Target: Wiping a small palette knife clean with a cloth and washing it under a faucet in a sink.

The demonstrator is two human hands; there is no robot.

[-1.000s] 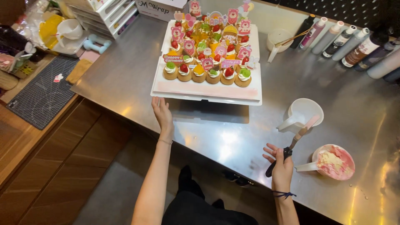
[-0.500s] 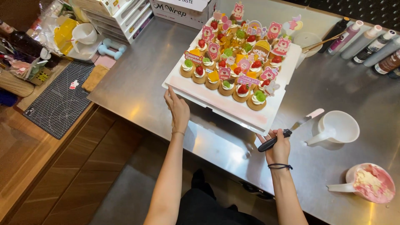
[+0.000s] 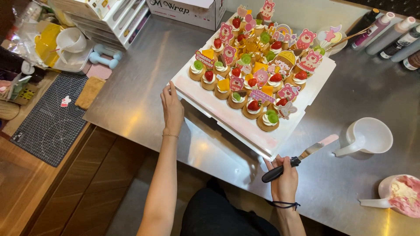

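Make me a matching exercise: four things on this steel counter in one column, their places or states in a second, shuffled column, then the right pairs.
Things:
1. palette knife
2. white board
3. empty white cup
4. pink-cream bowl

Places or states:
A. at the counter's right edge, nearest corner
B. held in the right hand
C. loaded with decorated cupcakes, left hand at its edge
D. standing just right of the knife's blade

Pairs: 1-B, 2-C, 3-D, 4-A

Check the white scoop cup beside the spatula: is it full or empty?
Empty. The white scoop cup stands upright on the steel counter, and its bare white inside shows nothing in it.
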